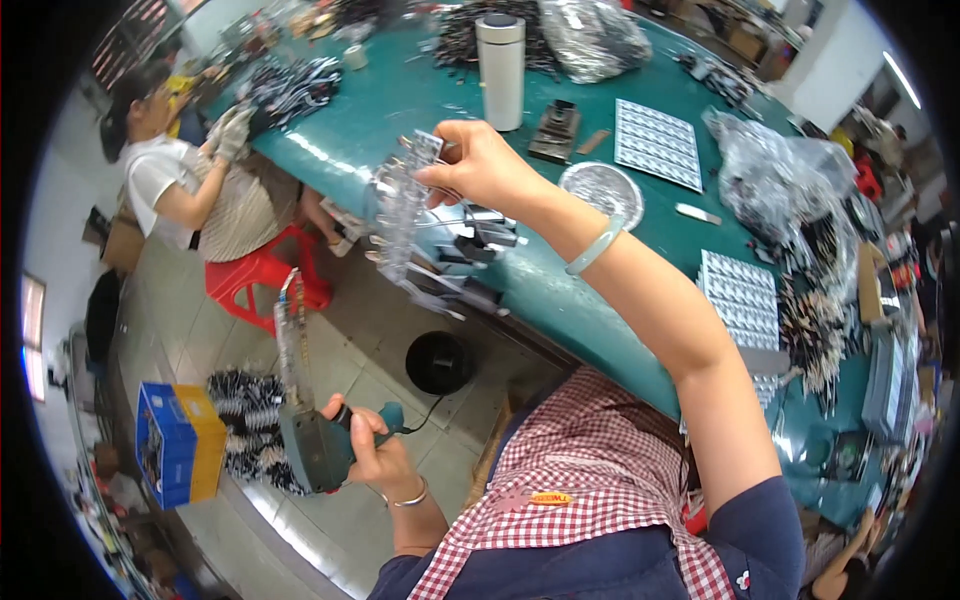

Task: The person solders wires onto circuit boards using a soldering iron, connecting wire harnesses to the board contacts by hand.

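Observation:
My left hand (372, 445) is wrapped round the grip of a grey-green hand-held power tool (318, 447) with a dark cord, low over the floor. From the tool's body a narrow, shiny, slightly curved strip (291, 335) rises. My right hand (478, 170) pinches the top edge of a clear, ladder-like plastic rack (398, 215) between thumb and fingers, at the table's near edge. Motion blurs the rack. Grey and black pieces with wires (465, 240) lie just beside and below it; whether they hang from the rack I cannot tell.
A green-topped table (560, 310) bears a white flask (501, 75), a round metal dish (601, 193), white gridded trays (658, 143) and plastic bags (780, 175). On the floor stand a black bucket (438, 363) and a blue-yellow box (180, 445). A gloved co-worker (200, 185) sits at left.

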The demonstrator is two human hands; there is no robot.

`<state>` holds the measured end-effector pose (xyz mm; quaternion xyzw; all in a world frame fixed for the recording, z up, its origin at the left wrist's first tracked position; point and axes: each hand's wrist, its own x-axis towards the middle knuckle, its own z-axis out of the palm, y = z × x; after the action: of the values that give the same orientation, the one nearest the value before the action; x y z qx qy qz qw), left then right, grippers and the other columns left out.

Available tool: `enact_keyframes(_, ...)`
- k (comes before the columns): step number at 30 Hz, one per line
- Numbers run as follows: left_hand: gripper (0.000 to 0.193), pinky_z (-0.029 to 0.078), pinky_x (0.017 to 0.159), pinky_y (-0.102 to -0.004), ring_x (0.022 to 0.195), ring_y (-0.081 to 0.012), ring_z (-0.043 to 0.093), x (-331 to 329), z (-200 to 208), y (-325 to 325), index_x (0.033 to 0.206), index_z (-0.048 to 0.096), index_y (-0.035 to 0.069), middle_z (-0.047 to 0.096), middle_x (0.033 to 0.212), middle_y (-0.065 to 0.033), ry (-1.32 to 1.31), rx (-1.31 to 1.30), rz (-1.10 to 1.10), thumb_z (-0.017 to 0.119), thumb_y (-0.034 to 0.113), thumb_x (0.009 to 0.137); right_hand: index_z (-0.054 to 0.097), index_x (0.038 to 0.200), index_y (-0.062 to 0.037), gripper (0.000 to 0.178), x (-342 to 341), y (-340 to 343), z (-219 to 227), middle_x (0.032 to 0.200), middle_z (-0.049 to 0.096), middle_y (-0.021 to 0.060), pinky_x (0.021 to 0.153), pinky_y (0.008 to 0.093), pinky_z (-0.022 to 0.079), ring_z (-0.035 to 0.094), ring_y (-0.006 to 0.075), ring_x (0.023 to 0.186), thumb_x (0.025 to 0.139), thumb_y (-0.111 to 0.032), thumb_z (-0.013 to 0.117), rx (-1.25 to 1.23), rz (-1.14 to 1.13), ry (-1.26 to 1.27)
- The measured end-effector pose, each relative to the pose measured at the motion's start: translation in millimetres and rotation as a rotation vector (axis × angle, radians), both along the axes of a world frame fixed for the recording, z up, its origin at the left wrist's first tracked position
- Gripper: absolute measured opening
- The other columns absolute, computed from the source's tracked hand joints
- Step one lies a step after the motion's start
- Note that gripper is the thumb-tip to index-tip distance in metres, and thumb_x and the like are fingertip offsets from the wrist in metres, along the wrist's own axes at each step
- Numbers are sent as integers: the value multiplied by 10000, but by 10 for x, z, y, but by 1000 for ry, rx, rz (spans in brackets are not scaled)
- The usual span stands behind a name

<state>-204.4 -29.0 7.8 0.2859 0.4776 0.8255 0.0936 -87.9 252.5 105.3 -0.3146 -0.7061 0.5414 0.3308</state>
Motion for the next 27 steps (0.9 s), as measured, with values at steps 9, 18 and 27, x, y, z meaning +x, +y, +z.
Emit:
enact_keyframes(9, 316, 319, 548, -228, 530, -112, 381, 247, -56, 35, 1141, 514, -149, 459, 645, -61, -22, 88, -181, 527, -22, 852, 589, 1112, -5, 238, 2348, -1491, 1269, 926, 682, 110, 568, 262, 488, 657, 170, 688, 893, -69, 653, 58, -589, 212)
enact_keyframes(18, 321, 311, 553, -235, 552, -98, 374, 791, -22, 215, 1180, 519, -130, 447, 645, -42, -48, 9, -469, 532, -6, 884, 530, 1234, -35, 358, 4019, -2837, 821, 855, 669, 72, 425, 179, 487, 701, 188, 661, 903, -58, 662, 74, -831, 442)
enact_keyframes(27, 341, 312, 544, -241, 549, -98, 379, 1261, 64, 245, 1197, 514, -125, 454, 625, -50, 79, -34, -601, 540, 3, 882, 543, 1119, -45, 293, 4305, -2404, -654, 937, 695, 74, 556, 229, 552, 721, 198, 832, 882, -95, 708, -375, -864, 520)
